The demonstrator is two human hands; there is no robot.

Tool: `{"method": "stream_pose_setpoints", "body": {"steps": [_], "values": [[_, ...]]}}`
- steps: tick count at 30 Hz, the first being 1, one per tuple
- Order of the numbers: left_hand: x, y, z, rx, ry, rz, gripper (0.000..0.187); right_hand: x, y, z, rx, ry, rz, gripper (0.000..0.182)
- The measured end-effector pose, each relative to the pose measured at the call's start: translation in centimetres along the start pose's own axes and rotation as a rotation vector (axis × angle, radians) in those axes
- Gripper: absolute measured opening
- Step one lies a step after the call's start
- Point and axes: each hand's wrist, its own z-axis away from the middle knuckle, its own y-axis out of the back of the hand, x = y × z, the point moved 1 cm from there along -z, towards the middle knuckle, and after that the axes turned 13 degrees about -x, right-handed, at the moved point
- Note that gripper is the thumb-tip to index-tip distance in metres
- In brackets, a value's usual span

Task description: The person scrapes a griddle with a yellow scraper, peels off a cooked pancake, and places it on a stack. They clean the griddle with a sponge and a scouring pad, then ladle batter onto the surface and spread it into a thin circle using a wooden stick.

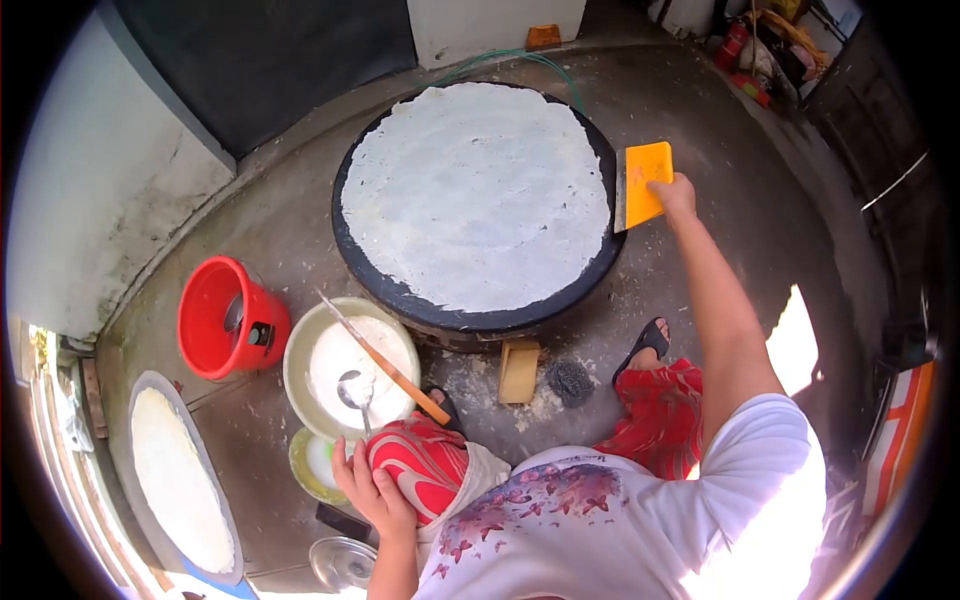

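Observation:
A thin white sheet of batter covers most of the round black griddle. My right hand grips a yellow scraper, its metal edge at the griddle's right rim. On my left knee, over the red patterned cloth, rests my left hand, fingers spread and holding nothing. Just beyond it stands a cream basin of white batter, with a metal ladle in it and a wooden stick lying across its rim.
A red bucket stands left of the basin. Farther left lies a round tray with a pale sheet. A wooden block and a dark scouring ball sit between my feet. A green bowl is beside my left hand.

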Motion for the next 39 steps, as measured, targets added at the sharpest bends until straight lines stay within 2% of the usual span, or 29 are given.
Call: {"method": "stream_pose_setpoints", "body": {"steps": [5, 10, 13, 14, 15, 16, 18, 19, 20, 22, 24, 29, 33, 37, 39], "values": [[0.1, -0.2, 0.3, 0.042, 0.011, 0.026, 0.039, 2.3, -1.6, 6.5, -0.065, -0.027, 0.044, 0.037], [-0.2, -0.5, 0.4, 0.06, -0.021, 0.023, 0.037, 2.7, -5.6, 20.1, -0.122, 0.078, -0.109, 0.035], [-0.7, -1.0, 0.2, 0.064, -0.029, 0.049, 0.038, 2.4, -7.3, 29.4, -0.278, 0.103, -0.305, 0.033], [-0.8, -0.9, 0.2, 0.063, -0.045, 0.06, 0.038, 2.5, -7.6, 31.6, -0.346, 0.158, -0.232, 0.033], [-0.5, -0.9, 0.1, 0.059, -0.032, 0.064, 0.039, 3.0, -8.7, 33.0, -0.479, 0.156, -0.417, 0.032], [-0.4, -0.8, 0.0, 0.063, -0.019, 0.06, 0.039, 3.5, -8.7, 33.4, -0.493, 0.158, -0.414, 0.032], [-0.6, -0.9, -0.1, 0.042, -0.03, 0.097, 0.039, -0.2, -6.1, 34.9, -0.71, 0.301, -0.234, 0.031], [-0.8, -0.9, -0.1, 0.048, -0.032, 0.078, 0.039, -0.7, -5.9, 34.4, -0.707, 0.361, -0.195, 0.03], [-0.8, -0.9, 0.0, 0.057, -0.015, 0.077, 0.039, -2.5, -4.9, 34.2, -0.581, 0.56, -0.093, 0.027], [-0.9, -0.9, 0.0, 0.079, -0.061, 0.087, 0.037, -4.2, -4.3, 32.3, -0.346, 0.974, 0.232, 0.032], [-0.7, -0.7, 0.0, 0.094, -0.053, 0.098, 0.036, -5.6, -4.5, 30.9, -0.279, 1.184, 0.372, 0.034], [-0.8, -0.4, 0.0, 0.103, -0.07, 0.062, 0.035, -7.7, -9.6, 29.6, -0.287, 1.382, 0.451, 0.029], [-0.9, -0.2, -0.2, 0.1, -0.095, 0.061, 0.034, -10.7, -13.7, 29.2, -0.166, 1.301, 0.527, 0.025], [-1.0, -0.1, -0.4, 0.094, -0.101, 0.085, 0.034, -11.4, -14.7, 32.1, -0.19, 1.463, 0.558, 0.02], [-1.2, -0.3, -0.2, 0.085, -0.08, 0.087, 0.036, -12.4, -15.9, 31.3, -0.162, 1.411, 0.588, 0.02]]}}
